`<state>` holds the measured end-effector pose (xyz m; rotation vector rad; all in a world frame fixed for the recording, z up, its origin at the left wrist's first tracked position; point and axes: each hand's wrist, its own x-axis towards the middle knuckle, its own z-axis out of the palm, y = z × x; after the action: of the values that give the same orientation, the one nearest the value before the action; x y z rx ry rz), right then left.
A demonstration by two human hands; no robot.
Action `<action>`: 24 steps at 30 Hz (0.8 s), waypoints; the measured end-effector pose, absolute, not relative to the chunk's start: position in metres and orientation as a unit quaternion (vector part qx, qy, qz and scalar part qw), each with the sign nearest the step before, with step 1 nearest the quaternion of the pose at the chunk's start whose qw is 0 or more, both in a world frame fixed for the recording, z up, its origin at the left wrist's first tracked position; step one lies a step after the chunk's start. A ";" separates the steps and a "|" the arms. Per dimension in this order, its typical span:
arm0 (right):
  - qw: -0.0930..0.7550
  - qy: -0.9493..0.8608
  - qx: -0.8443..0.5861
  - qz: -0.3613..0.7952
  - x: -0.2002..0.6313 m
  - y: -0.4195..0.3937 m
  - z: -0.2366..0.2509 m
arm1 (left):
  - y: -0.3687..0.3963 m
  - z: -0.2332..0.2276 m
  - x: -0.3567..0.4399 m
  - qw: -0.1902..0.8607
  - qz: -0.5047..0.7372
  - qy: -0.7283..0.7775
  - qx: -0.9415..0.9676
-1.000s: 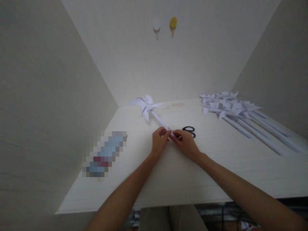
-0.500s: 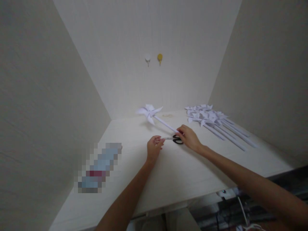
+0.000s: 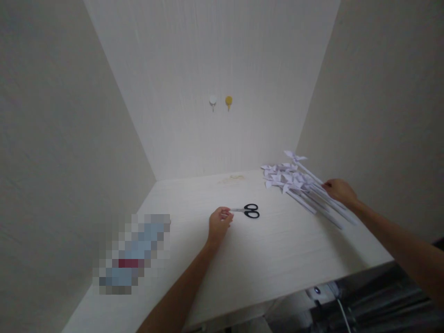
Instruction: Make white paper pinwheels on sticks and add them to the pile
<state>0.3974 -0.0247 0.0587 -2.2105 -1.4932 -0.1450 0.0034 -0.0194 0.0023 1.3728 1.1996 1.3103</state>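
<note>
My right hand [image 3: 340, 191] grips the stick of a white paper pinwheel [image 3: 294, 158], whose head points toward the back wall. It is over a pile of similar paper pinwheels [image 3: 289, 180] lying on the right of the table. Near the middle, my left hand [image 3: 219, 224] rests with curled fingers at the blade tips of black-handled scissors [image 3: 251, 211]. Whatever its fingers pinch, if anything, is too small to make out. The scissors lie flat, with their handle loops to the right.
A blurred bluish, pixelated object [image 3: 138, 249] lies on the left of the white table [image 3: 194, 194]. Walls enclose the left, back and right. A white hook [image 3: 212, 101] and a yellow hook [image 3: 228, 101] hang on the back wall. Cables show below the front edge.
My right hand has carried the pinwheel from above the scissors rightward to the pile. The scissors' handles are now uncovered. My left hand stays beside the blades, and the view has shifted slightly.
</note>
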 end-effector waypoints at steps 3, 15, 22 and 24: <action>0.231 -0.522 -0.819 -0.053 0.393 -0.017 0.050 | -0.020 0.003 0.003 0.429 0.526 0.483 0.553; 0.235 -0.577 -0.764 -0.167 0.387 -0.070 0.024 | -0.018 0.000 0.003 0.418 0.514 0.486 0.571; 0.105 -0.654 -0.727 -0.180 0.344 -0.117 -0.017 | -0.016 -0.001 0.004 0.414 0.510 0.491 0.572; 0.082 -0.652 -0.730 -0.188 0.333 -0.115 -0.017 | -0.016 -0.002 0.004 0.414 0.507 0.493 0.573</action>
<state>0.3335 -0.1153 -0.0166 -2.1798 -1.9474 -0.5623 0.0039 -0.0158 -0.0016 1.4393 1.2400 1.2753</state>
